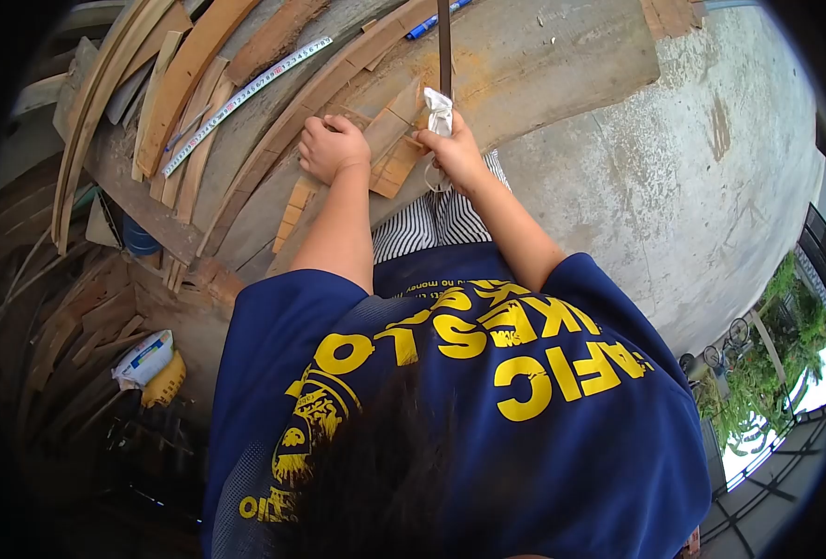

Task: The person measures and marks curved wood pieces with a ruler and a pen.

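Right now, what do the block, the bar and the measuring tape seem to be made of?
Block: raw wood, tan, matt and unpainted. Bar: probably metal, being dark, thin and straight; its white wrap looks like cloth or tape. Tape: perhaps coated steel or plastic, white with printed numbers.

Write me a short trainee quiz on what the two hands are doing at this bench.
1. True or false: the right hand grips a long tool with a white-wrapped handle.
2. What does the left hand press on? A) a wooden piece B) a hammer C) a glass jar
3. Which measuring item lies among the wood strips to the left of the hands?
Key: 1 true; 2 A; 3 the tape measure.
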`<action>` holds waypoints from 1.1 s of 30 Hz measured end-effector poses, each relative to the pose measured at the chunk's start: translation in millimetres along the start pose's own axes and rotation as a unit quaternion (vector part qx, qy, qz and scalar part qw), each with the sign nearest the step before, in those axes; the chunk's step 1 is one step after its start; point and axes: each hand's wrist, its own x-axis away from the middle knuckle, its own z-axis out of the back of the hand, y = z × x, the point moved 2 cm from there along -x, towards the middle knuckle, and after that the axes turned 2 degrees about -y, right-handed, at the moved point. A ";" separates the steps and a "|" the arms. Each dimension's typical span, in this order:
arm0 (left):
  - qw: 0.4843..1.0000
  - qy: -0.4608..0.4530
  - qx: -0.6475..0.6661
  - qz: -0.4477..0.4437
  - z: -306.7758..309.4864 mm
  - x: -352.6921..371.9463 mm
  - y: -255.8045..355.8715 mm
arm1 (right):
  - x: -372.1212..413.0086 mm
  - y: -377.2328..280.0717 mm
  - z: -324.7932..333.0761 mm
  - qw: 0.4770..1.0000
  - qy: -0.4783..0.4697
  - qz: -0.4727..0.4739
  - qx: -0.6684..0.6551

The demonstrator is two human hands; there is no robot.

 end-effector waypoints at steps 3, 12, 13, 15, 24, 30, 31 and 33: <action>1.000 0.001 0.000 -0.003 -0.2 -0.5 -0.2 | -14.6 3.5 -5.3 0.999 0.022 0.000 -0.047; 0.999 0.027 0.002 -0.017 -3.0 -0.3 -2.1 | -23.8 18.3 23.0 0.986 0.010 0.054 0.158; 1.000 0.027 0.003 -0.014 -1.8 -0.4 -1.2 | -16.6 14.1 26.8 0.973 0.032 0.034 0.225; 1.000 0.015 0.004 -0.016 0.2 -0.4 -1.2 | -4.2 6.5 32.7 0.955 0.050 0.014 0.292; 1.000 0.013 0.002 -0.012 0.7 -0.6 -0.9 | 9.5 -3.9 12.4 0.860 -0.072 0.143 0.485; 1.000 0.002 0.006 -0.006 1.2 -0.6 -0.5 | 26.9 14.0 36.7 0.813 -0.079 0.110 0.566; 1.000 0.002 0.006 -0.004 1.1 -0.5 -0.9 | 36.7 17.5 48.7 0.809 -0.086 0.103 0.572; 1.000 0.004 0.004 -0.007 0.2 -0.5 -1.1 | 53.8 23.3 67.5 0.804 -0.093 0.097 0.579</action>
